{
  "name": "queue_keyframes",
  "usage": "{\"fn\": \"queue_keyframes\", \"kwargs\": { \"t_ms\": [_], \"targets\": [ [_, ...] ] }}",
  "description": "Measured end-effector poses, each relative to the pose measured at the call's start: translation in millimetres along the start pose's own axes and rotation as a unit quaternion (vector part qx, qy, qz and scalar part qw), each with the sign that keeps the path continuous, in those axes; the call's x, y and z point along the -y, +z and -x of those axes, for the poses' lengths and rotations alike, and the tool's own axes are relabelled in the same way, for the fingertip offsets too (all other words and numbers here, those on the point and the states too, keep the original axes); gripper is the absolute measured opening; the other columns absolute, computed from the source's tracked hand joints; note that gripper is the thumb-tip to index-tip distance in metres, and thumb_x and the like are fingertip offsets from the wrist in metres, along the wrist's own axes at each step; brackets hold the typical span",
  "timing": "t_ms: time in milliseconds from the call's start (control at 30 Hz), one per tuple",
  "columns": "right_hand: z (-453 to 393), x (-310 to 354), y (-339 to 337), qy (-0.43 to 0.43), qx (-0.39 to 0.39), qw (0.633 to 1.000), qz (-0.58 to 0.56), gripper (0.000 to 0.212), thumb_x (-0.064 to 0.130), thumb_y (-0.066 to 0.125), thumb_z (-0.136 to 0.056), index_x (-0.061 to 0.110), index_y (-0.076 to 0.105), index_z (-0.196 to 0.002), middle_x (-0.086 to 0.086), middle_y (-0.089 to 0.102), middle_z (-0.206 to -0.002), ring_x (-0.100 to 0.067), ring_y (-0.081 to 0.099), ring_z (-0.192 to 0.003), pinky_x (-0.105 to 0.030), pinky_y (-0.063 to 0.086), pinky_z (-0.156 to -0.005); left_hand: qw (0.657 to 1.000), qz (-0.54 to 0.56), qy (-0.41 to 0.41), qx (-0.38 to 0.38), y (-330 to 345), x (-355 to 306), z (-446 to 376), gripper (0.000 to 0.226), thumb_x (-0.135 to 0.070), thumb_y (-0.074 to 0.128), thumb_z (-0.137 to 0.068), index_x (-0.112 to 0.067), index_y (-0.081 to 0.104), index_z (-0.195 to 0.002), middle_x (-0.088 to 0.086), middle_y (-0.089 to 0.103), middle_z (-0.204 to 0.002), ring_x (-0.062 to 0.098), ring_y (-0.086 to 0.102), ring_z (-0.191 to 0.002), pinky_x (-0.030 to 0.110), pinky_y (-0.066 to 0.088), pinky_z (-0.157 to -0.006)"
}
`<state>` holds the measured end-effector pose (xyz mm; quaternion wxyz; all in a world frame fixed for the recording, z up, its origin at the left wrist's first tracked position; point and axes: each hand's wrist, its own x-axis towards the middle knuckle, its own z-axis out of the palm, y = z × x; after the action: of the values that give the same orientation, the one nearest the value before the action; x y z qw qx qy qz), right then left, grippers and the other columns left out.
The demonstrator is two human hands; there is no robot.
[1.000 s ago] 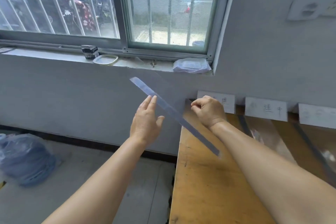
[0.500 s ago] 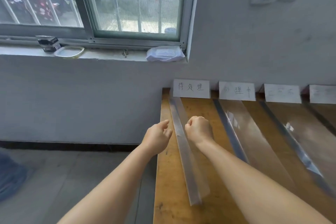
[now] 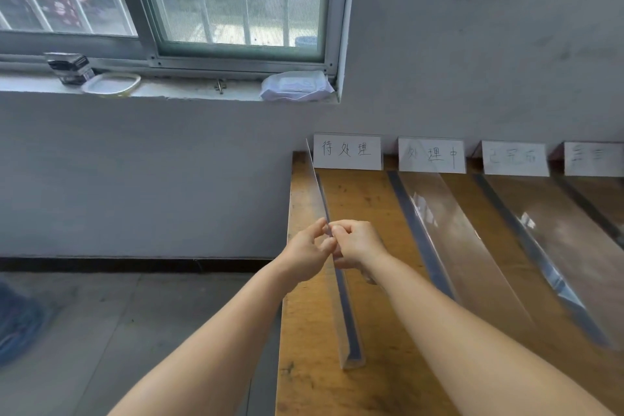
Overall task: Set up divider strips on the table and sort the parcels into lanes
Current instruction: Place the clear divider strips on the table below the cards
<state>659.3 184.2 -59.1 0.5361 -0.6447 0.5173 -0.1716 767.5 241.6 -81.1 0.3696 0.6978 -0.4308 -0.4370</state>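
A clear plastic divider strip (image 3: 345, 307) with a dark base stands on edge along the left side of the wooden table (image 3: 310, 348), running from the wall toward me. My left hand (image 3: 309, 252) and my right hand (image 3: 354, 241) meet at its upper edge near the middle, both pinching it. Two more clear divider strips (image 3: 435, 240) (image 3: 540, 257) lie further right on the table. White handwritten lane cards (image 3: 347, 152) lean against the wall at the table's far end. No parcels are in view.
The table's left edge drops to a grey concrete floor (image 3: 135, 331). A windowsill (image 3: 169, 91) above holds a small dark box, a white lid and a wipes pack (image 3: 297, 86). A blue bag (image 3: 17, 321) sits on the floor at far left.
The strip came down from the air onto the table's left side and was turned up on its edge. Both hands shifted to pinch its top edge. The view swung right.
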Motion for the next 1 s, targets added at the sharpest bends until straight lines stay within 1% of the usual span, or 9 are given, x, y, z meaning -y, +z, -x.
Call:
{"fn": "queue_keyframes", "kwargs": {
  "t_ms": [67,133,300,433,500,567,667,900,1000],
  "targets": [
    [0,-2,-3,0.001,0.008,1.000,-0.014,0.023,0.020,0.046,-0.098,0.028,0.067,-0.097,-0.001,0.069,-0.092,-0.017,0.068,-0.082,-0.033,0.060,-0.065,1.000,0.014,-0.002,0.008,2,-2,-1,0.055,-0.033,0.049,-0.098,-0.031,0.028,-0.148,-0.002,0.045,-0.143,0.017,0.056,-0.116,0.038,0.051,-0.094],
    [0,-2,-4,-0.001,0.012,1.000,-0.024,0.023,0.020,0.046,-0.098,0.028,0.067,-0.101,0.000,0.068,-0.094,-0.018,0.068,-0.085,-0.035,0.060,-0.067,0.999,0.027,-0.008,0.019,3,-5,-2,0.053,-0.029,0.049,-0.099,-0.031,0.029,-0.148,-0.001,0.047,-0.141,0.016,0.062,-0.106,0.034,0.055,-0.086],
    [-1,-3,-7,-0.011,0.021,0.999,-0.029,0.023,0.021,0.045,-0.099,0.028,0.066,-0.100,0.002,0.067,-0.094,-0.018,0.066,-0.090,-0.036,0.060,-0.069,0.999,0.042,-0.021,0.027,5,-12,-6,0.049,-0.023,0.047,-0.100,-0.024,0.032,-0.147,0.006,0.049,-0.138,0.022,0.064,-0.105,0.039,0.056,-0.086],
    [-4,-1,-8,-0.020,0.038,0.998,-0.045,0.027,0.025,0.042,-0.100,0.034,0.062,-0.084,-0.003,0.067,-0.098,-0.022,0.066,-0.094,-0.035,0.060,-0.072,0.999,0.034,-0.021,0.014,3,-16,-11,0.046,-0.020,0.045,-0.100,-0.021,0.036,-0.145,0.006,0.051,-0.136,0.022,0.064,-0.104,0.040,0.056,-0.086],
    [-6,-1,-8,-0.020,0.048,0.998,-0.045,0.025,0.028,0.039,-0.101,0.034,0.059,-0.087,-0.004,0.066,-0.102,-0.021,0.065,-0.096,-0.037,0.058,-0.078,0.999,0.027,-0.021,0.009,2,-17,-13,0.044,-0.020,0.045,-0.101,-0.020,0.038,-0.144,0.006,0.053,-0.133,0.021,0.064,-0.103,0.041,0.056,-0.086],
    [-9,-1,-9,-0.014,0.059,0.997,-0.057,0.023,0.032,0.036,-0.101,0.033,0.058,-0.093,0.000,0.064,-0.102,-0.019,0.063,-0.099,-0.038,0.057,-0.083,1.000,0.023,-0.020,0.006,2,-18,-13,0.044,-0.020,0.046,-0.100,-0.019,0.039,-0.144,0.005,0.054,-0.131,0.020,0.064,-0.102,0.040,0.056,-0.086],
    [-10,-3,-11,-0.005,0.072,0.995,-0.066,0.023,0.034,0.034,-0.102,0.031,0.056,-0.103,0.005,0.061,-0.102,-0.016,0.061,-0.101,-0.037,0.055,-0.087,0.999,0.028,-0.020,0.001,4,-19,-13,0.044,-0.019,0.046,-0.100,-0.018,0.039,-0.143,0.004,0.056,-0.129,0.018,0.064,-0.103,0.040,0.055,-0.087],
    [-6,-1,-7,-0.020,0.073,0.996,-0.040,0.026,0.033,0.032,-0.102,0.033,0.057,-0.094,0.004,0.063,-0.103,-0.015,0.059,-0.103,-0.038,0.053,-0.091,0.999,0.035,-0.017,-0.026,8,-19,-10,0.042,-0.018,0.047,-0.100,-0.016,0.041,-0.142,0.006,0.057,-0.126,0.017,0.066,-0.097,0.036,0.058,-0.082],
    [-4,0,-5,-0.022,0.076,0.996,-0.031,0.027,0.033,0.032,-0.102,0.031,0.058,-0.096,0.002,0.063,-0.104,-0.016,0.060,-0.102,-0.038,0.052,-0.091,0.999,0.037,-0.016,-0.032,6,-18,-9,0.041,-0.019,0.047,-0.100,-0.016,0.043,-0.141,0.006,0.059,-0.124,0.017,0.066,-0.097,0.036,0.058,-0.081]
  ]
}}
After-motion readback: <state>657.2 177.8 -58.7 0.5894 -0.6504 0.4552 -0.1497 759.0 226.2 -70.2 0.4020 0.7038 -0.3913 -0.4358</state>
